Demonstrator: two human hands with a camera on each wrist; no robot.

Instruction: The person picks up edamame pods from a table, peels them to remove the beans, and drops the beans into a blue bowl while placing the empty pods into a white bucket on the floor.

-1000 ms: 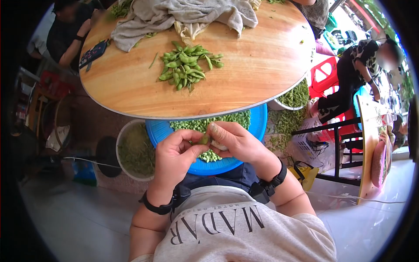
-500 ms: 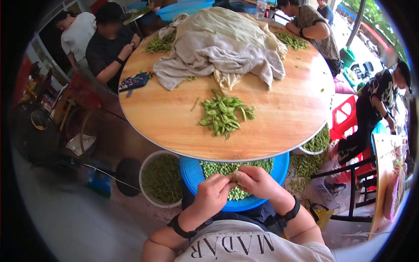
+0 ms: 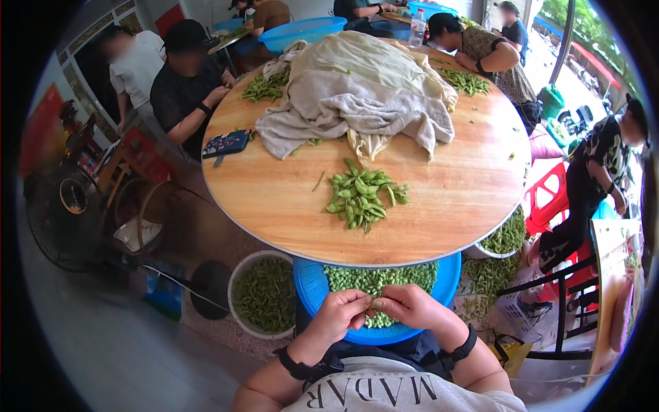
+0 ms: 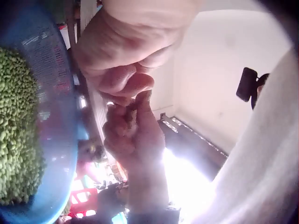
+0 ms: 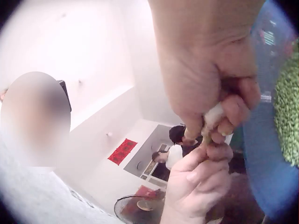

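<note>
Both hands meet low over the blue basin (image 3: 309,283) of shelled green beans (image 3: 381,278). The left hand (image 3: 341,314) and right hand (image 3: 414,307) touch at bent fingertips. In the right wrist view, a small greenish-brown pod (image 5: 206,135) is pinched between the right hand (image 5: 205,79) above and the left hand (image 5: 198,182) below; a pale wrap (image 5: 214,115) covers part of a right finger. Fingers hide most of the pod. The left wrist view has the left hand (image 4: 135,51) over the right hand (image 4: 138,135).
A pile of pods (image 3: 360,196) lies on the round wooden table (image 3: 288,216), before a cloth-covered heap (image 3: 357,89). A tub of pods (image 3: 264,295) stands left of the basin, another (image 3: 504,237) to its right. Several people are around the table and behind it.
The head view has tilted upward, so table and hands sit lower in it. The green pod seen between the fingers a second ago is now mostly hidden; the hands remain together.
</note>
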